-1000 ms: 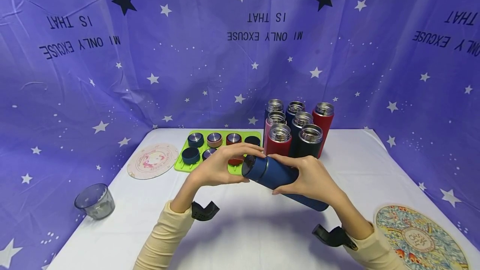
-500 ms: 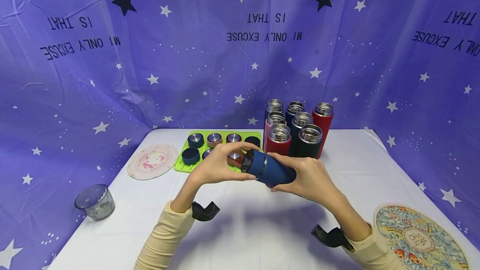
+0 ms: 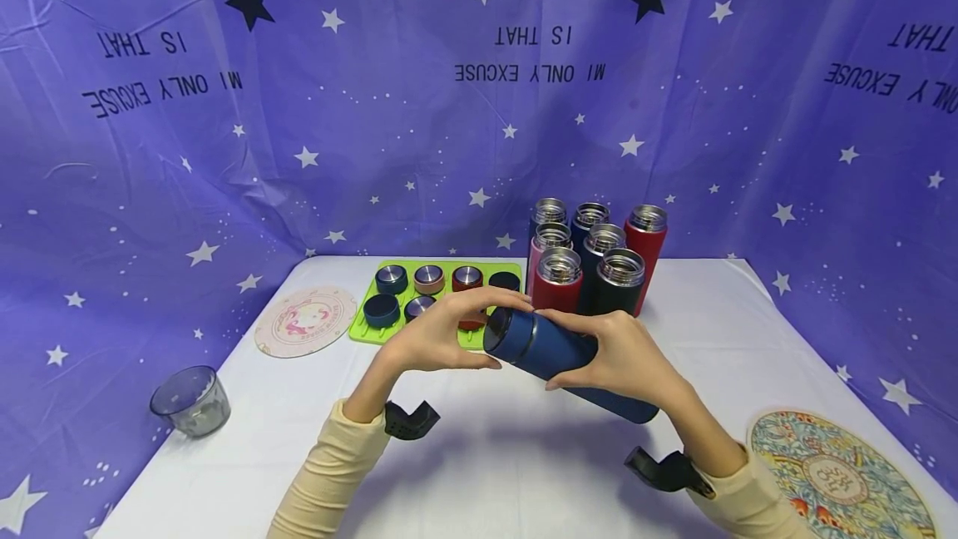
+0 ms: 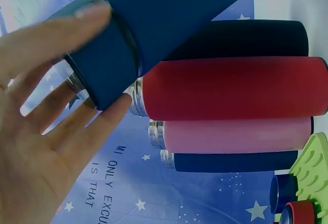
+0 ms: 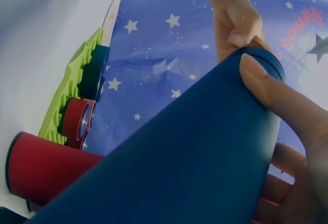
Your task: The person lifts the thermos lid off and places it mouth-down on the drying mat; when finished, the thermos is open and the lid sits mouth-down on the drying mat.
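Note:
A dark blue thermos bottle [image 3: 561, 349] is tilted above the table in the head view, its blue lid [image 3: 516, 335] on the upper left end. My right hand [image 3: 624, 356] grips the body, with the thumb along its near side. My left hand [image 3: 434, 335] is around the lid, fingertips on its upper edge and thumb at its lower edge. In the left wrist view the blurred thumb crosses the lid [image 4: 110, 62] while the fingers reach behind it. The right wrist view shows the bottle body [image 5: 174, 147] up close.
Several lidless bottles [image 3: 557, 281] stand at the back right. Left of them, a green tray [image 3: 358, 333] bears several lids [image 3: 382, 310]. A pink round mat [image 3: 303, 323] and a glass cup [image 3: 193, 402] lie left; a patterned round mat [image 3: 838, 477] lies right.
The bottle's lid end swung up and toward the camera half a second ago, then tilted back. My left hand's fingers shifted around the lid; my right hand kept its grip.

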{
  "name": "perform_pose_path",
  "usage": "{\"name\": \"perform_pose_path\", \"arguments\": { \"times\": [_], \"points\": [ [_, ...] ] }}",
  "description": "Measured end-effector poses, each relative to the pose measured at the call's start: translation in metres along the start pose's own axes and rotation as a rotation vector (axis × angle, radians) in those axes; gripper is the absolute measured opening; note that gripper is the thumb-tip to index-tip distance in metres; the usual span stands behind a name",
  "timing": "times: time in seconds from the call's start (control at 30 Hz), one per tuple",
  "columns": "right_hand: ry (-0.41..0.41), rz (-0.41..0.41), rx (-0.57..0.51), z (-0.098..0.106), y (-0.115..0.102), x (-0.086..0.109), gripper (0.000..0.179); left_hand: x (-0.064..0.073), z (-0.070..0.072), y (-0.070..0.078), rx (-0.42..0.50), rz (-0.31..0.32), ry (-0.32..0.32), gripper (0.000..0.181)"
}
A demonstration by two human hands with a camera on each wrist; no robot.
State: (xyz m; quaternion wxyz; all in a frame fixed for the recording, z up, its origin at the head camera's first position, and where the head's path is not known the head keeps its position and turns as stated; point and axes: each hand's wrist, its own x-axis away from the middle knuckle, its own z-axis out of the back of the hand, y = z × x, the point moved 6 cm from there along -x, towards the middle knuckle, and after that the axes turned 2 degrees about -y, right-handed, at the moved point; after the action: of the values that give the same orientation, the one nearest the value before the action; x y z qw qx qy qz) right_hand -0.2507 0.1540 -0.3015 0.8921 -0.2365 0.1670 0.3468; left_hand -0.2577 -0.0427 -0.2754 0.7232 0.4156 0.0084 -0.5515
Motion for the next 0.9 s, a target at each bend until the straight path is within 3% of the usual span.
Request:
{"name": "perform_pose_path", "arguments": {
  "times": [0.07, 0.23, 0.4, 0.57, 0.9],
  "points": [
    [-0.008, -0.006, -0.008, 0.000, 0.001, 0.000, 0.085, -0.001, 0.001, 0.011, -0.004, -0.007, -0.005, 0.063],
    [0.006, 0.000, 0.012, 0.001, -0.001, 0.000, 0.084, -0.001, 0.003, 0.012, -0.024, 0.003, 0.030, 0.062],
    [0.046, 0.019, 0.048, 0.002, -0.005, 0.001, 0.084, 0.001, 0.003, -0.003, 0.004, 0.052, 0.082, 0.066],
    [0.080, 0.033, 0.081, 0.003, -0.008, 0.001, 0.086, 0.004, 0.003, -0.026, -0.028, 0.136, 0.126, 0.068],
    [0.148, 0.082, 0.169, 0.004, -0.013, 0.002, 0.082, 0.008, 0.008, -0.034, -0.050, 0.286, 0.225, 0.056]
  ]
}}
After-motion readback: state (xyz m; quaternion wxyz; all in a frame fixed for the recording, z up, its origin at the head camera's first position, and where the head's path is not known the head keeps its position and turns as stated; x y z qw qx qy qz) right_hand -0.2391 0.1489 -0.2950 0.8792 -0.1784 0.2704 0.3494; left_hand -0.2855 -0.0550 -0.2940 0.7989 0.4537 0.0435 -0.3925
